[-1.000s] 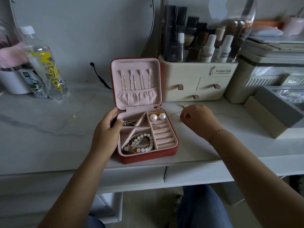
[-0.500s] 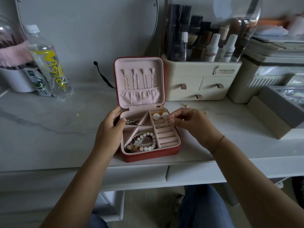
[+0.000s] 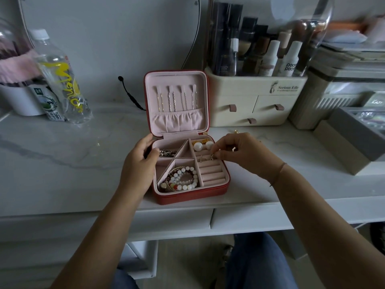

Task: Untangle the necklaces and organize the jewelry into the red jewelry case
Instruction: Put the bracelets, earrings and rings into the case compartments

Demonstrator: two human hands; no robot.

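One gold piece (image 3: 212, 157) in right grip (image 3: 239, 152), over ring rolls (image 3: 211, 171) of red case (image 3: 187, 198).

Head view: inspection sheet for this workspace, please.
Surface: white marble-look desktop, drawers beneath.
Job's things: open red jewelry case, pink-lined; beaded bracelets in front-left compartment; two white pearl earrings at back right; thin chains hung in lid.
Clutter: clear plastic water bottle at left; cream cosmetics organiser and grey box at right.
Hands: left hand grips the case's left wall; right hand pinches a small gold piece over the ring rolls.
Cables: black cord behind the case.
Surroundings: grey wall; blue jeans below the desk.
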